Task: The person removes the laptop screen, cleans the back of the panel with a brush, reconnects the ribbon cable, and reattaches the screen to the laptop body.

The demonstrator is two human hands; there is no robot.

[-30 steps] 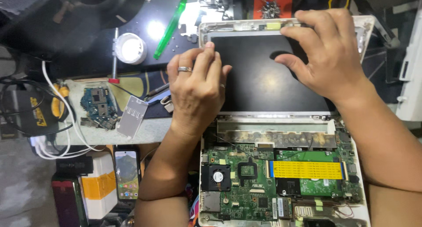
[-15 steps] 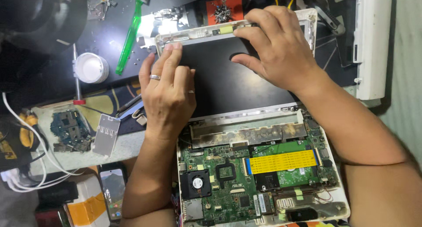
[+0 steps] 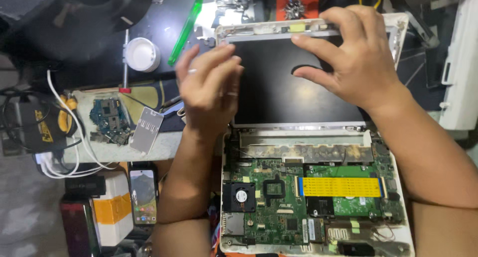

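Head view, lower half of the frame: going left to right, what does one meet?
White box with an orange band → upright smartphone with a lit screen → left forearm → small black cooling fan → yellow flat ribbon cable → right forearm.

dark screen (image 3: 279,95) bare between hands (clutter left)

Bright glare whitens the bench top centre, the left hand (image 3: 209,90) is motion-blurred, and the corners lie dim.
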